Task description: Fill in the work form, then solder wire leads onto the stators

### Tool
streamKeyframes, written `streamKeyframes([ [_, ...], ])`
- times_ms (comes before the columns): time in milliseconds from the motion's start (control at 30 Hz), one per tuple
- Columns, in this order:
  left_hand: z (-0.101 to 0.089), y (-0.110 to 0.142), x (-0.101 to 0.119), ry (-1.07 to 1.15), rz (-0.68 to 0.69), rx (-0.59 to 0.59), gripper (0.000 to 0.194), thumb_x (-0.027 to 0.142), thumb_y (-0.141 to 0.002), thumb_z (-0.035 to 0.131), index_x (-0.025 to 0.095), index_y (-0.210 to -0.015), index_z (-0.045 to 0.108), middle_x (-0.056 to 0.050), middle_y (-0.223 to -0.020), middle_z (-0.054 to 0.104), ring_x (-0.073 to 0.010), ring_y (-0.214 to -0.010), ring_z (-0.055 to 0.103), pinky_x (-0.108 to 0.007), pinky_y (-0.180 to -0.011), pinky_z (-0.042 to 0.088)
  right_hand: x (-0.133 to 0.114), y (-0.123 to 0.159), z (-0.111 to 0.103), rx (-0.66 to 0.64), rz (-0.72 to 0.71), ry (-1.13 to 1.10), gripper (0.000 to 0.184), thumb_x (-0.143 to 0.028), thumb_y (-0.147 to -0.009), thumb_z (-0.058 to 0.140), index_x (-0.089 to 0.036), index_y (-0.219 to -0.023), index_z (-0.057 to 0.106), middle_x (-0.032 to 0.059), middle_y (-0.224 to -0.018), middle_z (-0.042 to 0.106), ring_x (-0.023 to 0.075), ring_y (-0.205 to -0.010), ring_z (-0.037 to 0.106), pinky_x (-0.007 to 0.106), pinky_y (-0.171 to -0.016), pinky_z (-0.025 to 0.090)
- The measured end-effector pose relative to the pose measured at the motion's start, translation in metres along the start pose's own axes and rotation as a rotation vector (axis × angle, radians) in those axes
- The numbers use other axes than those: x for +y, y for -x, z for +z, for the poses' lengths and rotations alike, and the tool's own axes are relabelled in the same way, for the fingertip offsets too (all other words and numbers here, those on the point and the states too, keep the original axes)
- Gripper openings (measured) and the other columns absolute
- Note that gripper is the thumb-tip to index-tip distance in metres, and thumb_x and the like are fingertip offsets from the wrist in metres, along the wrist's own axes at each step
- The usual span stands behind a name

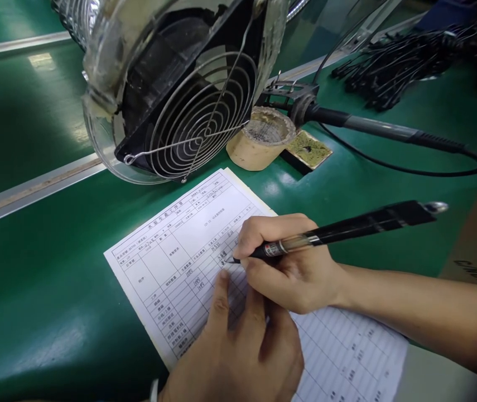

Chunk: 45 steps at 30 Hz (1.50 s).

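My right hand (292, 262) grips a black pen (338, 226), its tip touching a printed form (200, 223) with a table of rows and columns. Handwritten entries show in several cells near the tip. Lying on the lower part of the same paper is my left hand (242, 352), its index finger stretched toward the writing and the other fingers partly hidden under my right hand. The form rests at a slant on the green table mat (75, 296).
A fan with a wire guard (205, 123) in a clear hood overhangs the paper. Behind it stand a tan round pot (261, 139), a sponge tray (307, 151) and a soldering iron (380, 128) in its holder. Black cables (397, 67) lie far right, a cardboard box (476, 234) nearer.
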<state>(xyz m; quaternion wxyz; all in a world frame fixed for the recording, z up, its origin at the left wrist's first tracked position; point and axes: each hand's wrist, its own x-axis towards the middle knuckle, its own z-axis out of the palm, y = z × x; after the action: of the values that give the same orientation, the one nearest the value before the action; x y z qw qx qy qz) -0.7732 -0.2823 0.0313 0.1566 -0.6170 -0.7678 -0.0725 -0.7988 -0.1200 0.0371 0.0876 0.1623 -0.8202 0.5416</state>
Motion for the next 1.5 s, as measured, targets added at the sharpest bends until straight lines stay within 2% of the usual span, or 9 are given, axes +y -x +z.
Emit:
streamKeyframes([
  [567, 0.0021, 0.0022, 0.0014, 0.012, -0.014, 0.02, 0.029, 0.026, -0.092, 0.045, 0.016, -0.108, 0.067, -0.003, -0.108, 0.069, -0.0302, -0.101, 0.065, -0.048, -0.083, 0.059, 0.0022, 0.001, -0.0017, 0.01, -0.007, 0.072, 0.013, -0.005, -0.066, 0.049, -0.017, -0.067, 0.054, -0.0033, -0.053, 0.052, 0.0053, -0.042, 0.04, 0.018, -0.039, 0.033],
  [1300, 0.0019, 0.0011, 0.0006, 0.005, -0.017, 0.022, 0.028, 0.026, -0.092, 0.046, 0.017, -0.107, 0.068, -0.002, -0.107, 0.069, -0.0295, -0.101, 0.065, -0.047, -0.081, 0.061, 0.0, 0.0014, -0.0026, -0.006, 0.01, 0.022, 0.014, -0.004, -0.064, 0.048, -0.017, -0.065, 0.052, -0.0048, -0.05, 0.047, 0.0042, -0.041, 0.034, 0.018, -0.037, 0.028],
  [1500, 0.0027, 0.0005, 0.0005, 0.005, -0.014, 0.025, 0.027, 0.027, -0.092, 0.046, 0.018, -0.106, 0.068, -0.001, -0.106, 0.069, -0.0294, -0.101, 0.065, -0.047, -0.081, 0.061, 0.0012, 0.0013, -0.003, 0.006, -0.019, 0.07, 0.014, -0.004, -0.065, 0.049, -0.018, -0.068, 0.053, -0.003, -0.054, 0.053, 0.0057, -0.043, 0.04, 0.02, -0.039, 0.034],
])
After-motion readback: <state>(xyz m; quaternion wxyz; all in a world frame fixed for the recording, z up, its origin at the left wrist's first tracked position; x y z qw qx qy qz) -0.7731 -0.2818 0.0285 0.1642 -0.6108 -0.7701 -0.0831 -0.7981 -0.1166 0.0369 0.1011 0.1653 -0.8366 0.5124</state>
